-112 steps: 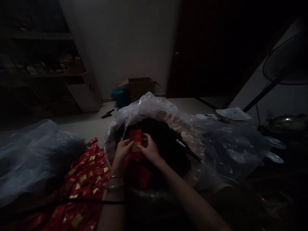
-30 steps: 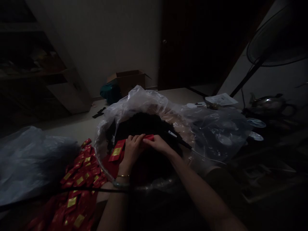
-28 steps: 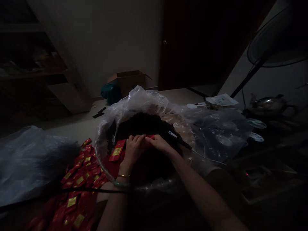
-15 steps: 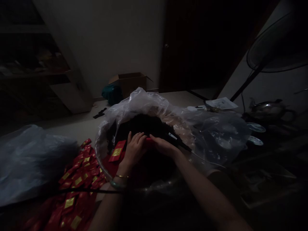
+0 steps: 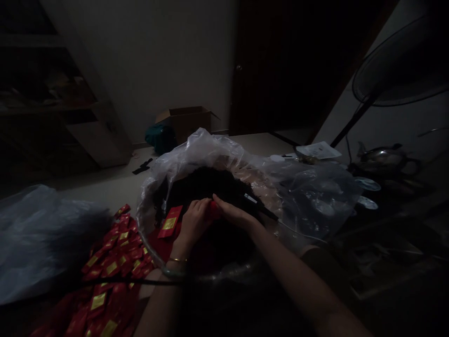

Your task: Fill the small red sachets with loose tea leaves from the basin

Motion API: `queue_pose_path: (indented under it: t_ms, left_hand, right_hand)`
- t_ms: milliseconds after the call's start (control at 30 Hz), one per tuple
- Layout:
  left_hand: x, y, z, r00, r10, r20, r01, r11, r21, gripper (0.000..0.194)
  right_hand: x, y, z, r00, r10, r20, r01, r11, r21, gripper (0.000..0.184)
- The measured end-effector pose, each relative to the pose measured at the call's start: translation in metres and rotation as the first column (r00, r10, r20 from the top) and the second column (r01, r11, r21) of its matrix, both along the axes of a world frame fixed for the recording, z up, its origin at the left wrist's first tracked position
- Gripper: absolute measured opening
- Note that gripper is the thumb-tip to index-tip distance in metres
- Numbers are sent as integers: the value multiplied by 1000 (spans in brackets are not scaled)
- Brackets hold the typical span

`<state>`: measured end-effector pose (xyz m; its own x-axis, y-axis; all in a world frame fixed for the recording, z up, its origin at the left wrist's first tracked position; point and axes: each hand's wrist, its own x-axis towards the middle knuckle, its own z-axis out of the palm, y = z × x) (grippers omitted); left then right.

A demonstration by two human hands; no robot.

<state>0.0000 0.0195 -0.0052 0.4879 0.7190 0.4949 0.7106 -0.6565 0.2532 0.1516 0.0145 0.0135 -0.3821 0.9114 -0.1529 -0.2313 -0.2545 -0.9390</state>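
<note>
Nearby: red packet [image 5: 170,223] by left hand [image 5: 194,220] | cord [image 5: 147,281] fronting packet pile [image 5: 112,268]

Exposure very low throughout: the door [image 5: 280,70] and the dark mass [image 5: 210,180] sink to near-black with little texture, while the wall [image 5: 175,56] registers only dull grey. Weak glints on the clear plastic [image 5: 210,145] and the metal teapot [image 5: 380,159]; left hand [image 5: 194,220] and right hand [image 5: 235,215] show muted but legible, shadow pooling beneath them. Wide-angle stretch tilts the shelves [image 5: 45,110] outward, corners darken, edge detail is soft, and the light source cannot be placed.
</note>
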Motion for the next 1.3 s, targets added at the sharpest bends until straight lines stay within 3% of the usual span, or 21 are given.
queue_pose_path:
  t_ms: [100, 233, 300, 400, 467, 567, 600, 667, 833, 933, 1100, 1233, 1300]
  left_hand:
    - [1, 0, -2, 1000, 13, -14, -14, 1000, -27, 41]
    - [-1, 1, -4, 998, 64, 6, -64, 996, -63, 36]
    - [-5, 3, -4, 993, 104, 52, -99, 990, -97, 37]
    - [-12, 6, -2, 977, 172, 125, -153, 976, -153, 40]
    - [-17, 8, 0, 963, 208, 172, -175, 966, -190, 43]
    - [-20, 9, 1, 945, 223, 240, -170, 961, -220, 44]
    - [-20, 10, 1, 941, 223, 256, -166, 960, -224, 43]
    - [-20, 10, 1, 932, 233, 276, -169, 957, -237, 42]
    - [-23, 14, -1, 915, 268, 303, -188, 945, -266, 42]
    - [-24, 15, -2, 910, 268, 317, -188, 947, -263, 41]
    - [-24, 14, -4, 909, 260, 326, -182, 951, -249, 41]
    - [-23, 13, -7, 911, 240, 336, -164, 957, -239, 43]
    - [-23, 14, -8, 909, 231, 346, -154, 960, -235, 44]
  right_hand:
    - [1, 2, 0, 995, 92, 30, -91, 995, -29, 62]
    - [9, 3, 13, 980, 183, 76, -185, 983, 13, 70]
    - [21, 0, 22, 983, 123, 140, -135, 987, 84, 69]
    - [43, -13, 25, 918, -132, 375, 13, 952, 305, 56]
    - [50, -24, 15, 725, -249, 643, -79, 896, 436, 68]
    - [41, -38, -10, 296, -265, 918, -350, 864, 362, 112]
    - [35, -40, -19, 202, -274, 940, -407, 850, 335, 119]
    - [21, -39, -31, 104, -318, 942, -487, 810, 327, 121]
    - [5, -13, -30, 98, -373, 923, -699, 634, 331, 95]
    - [6, 1, -18, 81, -358, 930, -762, 579, 289, 75]
    - [11, 6, 2, 54, -421, 905, -723, 608, 327, 54]
    - [13, 1, 8, 29, -469, 883, -608, 693, 388, 43]
    - [13, -3, 7, 1, -456, 890, -549, 744, 382, 47]
